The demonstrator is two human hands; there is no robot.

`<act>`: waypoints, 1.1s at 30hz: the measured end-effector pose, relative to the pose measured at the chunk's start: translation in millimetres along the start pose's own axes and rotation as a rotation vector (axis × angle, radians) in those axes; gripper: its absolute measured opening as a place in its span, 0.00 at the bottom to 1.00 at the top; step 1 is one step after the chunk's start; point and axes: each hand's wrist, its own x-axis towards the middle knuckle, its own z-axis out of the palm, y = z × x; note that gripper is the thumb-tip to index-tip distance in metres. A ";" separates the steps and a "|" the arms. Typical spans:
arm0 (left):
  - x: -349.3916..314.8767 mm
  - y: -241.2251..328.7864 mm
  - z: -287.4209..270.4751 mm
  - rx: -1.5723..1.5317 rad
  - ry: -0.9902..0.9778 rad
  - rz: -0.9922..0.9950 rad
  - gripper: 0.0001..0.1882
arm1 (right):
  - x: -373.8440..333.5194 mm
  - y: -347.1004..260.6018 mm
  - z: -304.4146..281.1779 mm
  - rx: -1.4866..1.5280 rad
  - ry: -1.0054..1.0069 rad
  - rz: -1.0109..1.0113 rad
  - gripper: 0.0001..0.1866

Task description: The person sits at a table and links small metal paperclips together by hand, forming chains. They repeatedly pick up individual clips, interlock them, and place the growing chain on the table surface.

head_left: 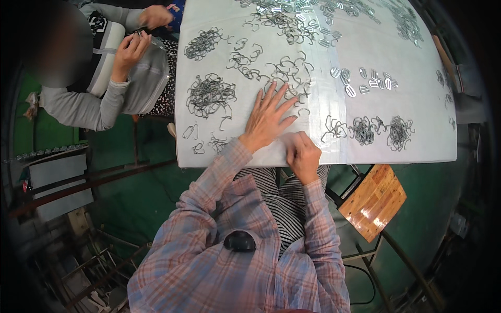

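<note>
My left hand [267, 119] lies with its fingers spread on the white tabletop [323, 151]. Its fingertips reach the near side of a loose scatter of bent metal wire hooks [289, 70]. Close to the table's near edge, my right hand [303, 157] is closed, its fingers curled in and slightly blurred. Whatever it may hold is hidden. Left of my left hand sits a dense pile of wire hooks [210, 96], with a smaller heap [218, 143] nearer to me. Flat metal slide buckles [373, 81] lie in a loose group to the right.
Two tight clumps of wire hooks [400, 133] lie at the near right. More buckles [326, 36] and hooks cover the far side. A co-worker in a grey sleeve [107, 107] sits at the left edge, hands raised. A wooden stool [373, 203] stands below the table's right side.
</note>
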 end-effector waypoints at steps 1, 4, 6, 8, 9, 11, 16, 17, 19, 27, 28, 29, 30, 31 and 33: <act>0.3 1.1 1.0 0.014 -0.001 -0.007 0.32 | 0.0 -0.1 -1.1 0.006 -0.002 0.005 0.03; 2.9 0.6 -0.3 -0.008 0.067 -0.103 0.33 | -0.1 0.4 -1.0 0.000 -0.008 0.012 0.03; 4.9 -4.7 2.3 -0.017 0.160 -0.199 0.35 | 0.0 0.8 0.2 -0.002 -0.010 0.007 0.04; 8.9 -16.8 10.4 0.001 0.271 -0.298 0.37 | -0.1 0.0 0.7 0.006 -0.010 0.001 0.04; 11.8 -21.4 12.5 0.006 0.242 -0.302 0.37 | -0.9 0.5 1.5 0.009 -0.011 0.003 0.04; 19.8 -26.1 13.2 0.016 0.189 -0.308 0.37 | -1.8 3.3 3.1 0.013 -0.010 0.002 0.04; 45.9 -40.0 4.3 0.028 0.227 -0.300 0.38 | -2.6 4.3 4.4 0.053 -0.005 0.014 0.04; 54.4 -51.3 4.4 0.070 0.225 -0.376 0.39 | -2.7 4.8 4.0 0.050 -0.002 0.017 0.04; 72.9 -73.2 3.1 0.153 0.225 -0.524 0.40 | -1.5 3.0 2.7 0.050 -0.008 0.018 0.04; 139.5 -59.5 17.4 0.048 -0.017 -0.344 0.44 | -1.0 5.4 0.4 0.049 -0.001 0.013 0.04; 154.1 -55.6 22.9 0.024 -0.009 -0.298 0.43 | 0.1 4.4 0.2 0.060 -0.001 0.015 0.04; 167.7 -53.4 28.1 0.025 -0.011 -0.262 0.42 | 0.5 4.0 -0.4 0.064 -0.005 0.020 0.04; 180.8 -51.9 32.3 0.026 -0.012 -0.228 0.42 | 0.8 3.5 -1.2 0.069 -0.011 0.023 0.04; 193.1 -51.3 35.3 0.028 -0.012 -0.194 0.41 | 0.8 3.0 -2.1 0.074 -0.017 0.025 0.04; 210.0 -54.2 38.4 0.061 -0.090 -0.162 0.37 | 1.3 2.4 -2.0 0.082 -0.013 0.026 0.04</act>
